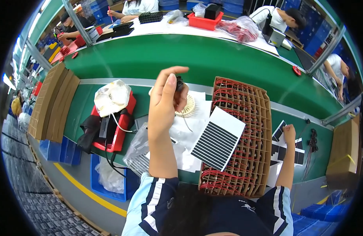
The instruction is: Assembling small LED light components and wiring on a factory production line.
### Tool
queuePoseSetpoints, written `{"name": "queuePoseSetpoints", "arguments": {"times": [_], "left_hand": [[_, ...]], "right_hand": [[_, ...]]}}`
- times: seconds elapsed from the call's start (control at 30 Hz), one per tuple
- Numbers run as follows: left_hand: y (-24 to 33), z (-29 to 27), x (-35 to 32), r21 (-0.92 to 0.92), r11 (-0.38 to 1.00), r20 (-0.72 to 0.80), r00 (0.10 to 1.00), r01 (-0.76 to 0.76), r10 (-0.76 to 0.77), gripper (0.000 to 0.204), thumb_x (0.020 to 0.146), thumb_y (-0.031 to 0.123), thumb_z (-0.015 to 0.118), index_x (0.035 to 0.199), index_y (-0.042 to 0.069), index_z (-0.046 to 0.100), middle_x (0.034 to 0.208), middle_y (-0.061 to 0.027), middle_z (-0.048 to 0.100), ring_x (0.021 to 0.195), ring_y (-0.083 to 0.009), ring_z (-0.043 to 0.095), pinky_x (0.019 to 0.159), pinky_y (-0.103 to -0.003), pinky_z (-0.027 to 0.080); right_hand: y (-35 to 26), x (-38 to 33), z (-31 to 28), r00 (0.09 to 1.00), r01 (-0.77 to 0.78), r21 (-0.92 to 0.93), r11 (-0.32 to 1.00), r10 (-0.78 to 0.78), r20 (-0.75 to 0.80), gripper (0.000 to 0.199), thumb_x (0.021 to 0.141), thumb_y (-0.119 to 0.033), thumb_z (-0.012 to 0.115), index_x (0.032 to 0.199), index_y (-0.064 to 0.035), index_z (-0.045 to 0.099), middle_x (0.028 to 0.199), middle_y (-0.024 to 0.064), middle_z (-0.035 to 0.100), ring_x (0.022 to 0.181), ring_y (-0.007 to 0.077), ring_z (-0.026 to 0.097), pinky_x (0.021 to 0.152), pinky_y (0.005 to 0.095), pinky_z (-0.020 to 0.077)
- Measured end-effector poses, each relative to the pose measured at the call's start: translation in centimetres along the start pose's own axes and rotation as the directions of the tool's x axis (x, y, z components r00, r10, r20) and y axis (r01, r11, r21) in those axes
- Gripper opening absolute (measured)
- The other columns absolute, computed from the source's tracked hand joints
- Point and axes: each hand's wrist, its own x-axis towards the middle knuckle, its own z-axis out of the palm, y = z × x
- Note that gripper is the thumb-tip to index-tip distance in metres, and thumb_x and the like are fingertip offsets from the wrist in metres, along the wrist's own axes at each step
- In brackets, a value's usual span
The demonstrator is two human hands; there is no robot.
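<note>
Raised above the bench, my left hand [167, 92] has its lower fingers curled round a small black part [179, 83], with the index finger sticking out. Most of the part is hidden by the fingers. Below that hand lies a cream round ribbed piece like a fan grille [190, 104] on white paper. My right hand [289, 133] is closed in a fist at the right, over white sheets with black patches [280, 151]; whatever it may hold is hidden. Between my arms, a sheet of black strips [217, 139] rests on a divided cardboard box [264, 118] filled with red-wired black parts.
A red bin [131, 108] with a white bag [112, 97] and black cloth stands at left. Clear plastic [138, 145] lies beside my left forearm. Black cables [313, 139] lie at right. Cartons [51, 104] flank the bench. Several people work beyond the green partition [150, 55].
</note>
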Motion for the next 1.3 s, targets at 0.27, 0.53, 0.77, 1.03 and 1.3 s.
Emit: {"name": "queuePoseSetpoints", "arguments": {"times": [0.27, 0.53, 0.77, 1.03, 1.3], "left_hand": [[-0.7, -1.0, -0.3, -0.399, 0.901, 0.269, 0.961, 0.172, -0.065, 0.029, 0.092, 0.033, 0.039, 0.096, 0.005, 0.044, 0.053, -0.0016, 0.033, 0.039, -0.0044, 0.022, 0.033, -0.02, 0.017], [0.2, -1.1, -0.7, -0.377, 0.885, 0.295, 0.941, 0.274, -0.165, 0.012, 0.088, 0.016, 0.046, 0.095, 0.006, 0.043, 0.055, -0.0012, 0.035, 0.042, -0.0041, 0.022, 0.035, -0.02, 0.016], [0.1, -0.6, -0.5, -0.337, 0.891, 0.278, 0.936, 0.304, -0.214, 0.013, 0.085, 0.009, 0.048, 0.096, 0.006, 0.042, 0.054, -0.0012, 0.037, 0.041, -0.004, 0.026, 0.036, -0.019, 0.018], [-0.2, -0.6, -0.5, -0.315, 0.899, 0.296, 0.931, 0.306, -0.213, 0.024, 0.08, -0.002, 0.048, 0.101, 0.005, 0.039, 0.055, -0.0008, 0.037, 0.042, -0.0042, 0.028, 0.036, -0.019, 0.019], [-0.2, -0.4, -0.3, -0.294, 0.899, 0.327, 0.918, 0.324, -0.224, 0.024, 0.079, -0.004, 0.046, 0.101, 0.004, 0.038, 0.056, -0.0014, 0.037, 0.042, -0.0047, 0.028, 0.036, -0.019, 0.019]], "right_hand": [[-0.3, -0.7, 0.0, 0.997, 0.004, 0.021, 1.0, -0.003, -0.073, 0.019, 0.072, -0.013, 0.063, 0.079, -0.0018, 0.05, 0.067, 0.0125, 0.054, 0.063, 0.0244, 0.054, 0.061, 0.0336, 0.0431], [-0.6, -0.6, -0.2, 0.999, 0.007, 0.011, 1.0, -0.006, -0.04, 0.014, 0.073, -0.012, 0.062, 0.072, -0.0011, 0.052, 0.062, 0.0095, 0.055, 0.058, 0.0187, 0.053, 0.056, 0.0299, 0.0429], [0.0, -0.7, 0.0, 0.998, 0.041, 0.085, 0.996, -0.036, -0.05, 0.014, 0.074, -0.01, 0.061, 0.07, -0.0013, 0.051, 0.061, 0.0085, 0.052, 0.057, 0.0167, 0.051, 0.055, 0.0288, 0.0413], [0.0, -0.7, 0.5, 0.988, 0.081, -0.006, 0.997, -0.081, -0.132, 0.017, 0.075, -0.015, 0.06, 0.079, -0.0011, 0.05, 0.065, 0.0101, 0.053, 0.06, 0.0217, 0.051, 0.058, 0.0312, 0.0417], [-0.4, -0.4, 0.3, 0.998, 0.003, 0.014, 1.0, -0.002, -0.065, 0.017, 0.076, -0.015, 0.059, 0.072, 0.0008, 0.052, 0.067, 0.013, 0.055, 0.063, 0.0246, 0.054, 0.06, 0.0338, 0.0427]]}}
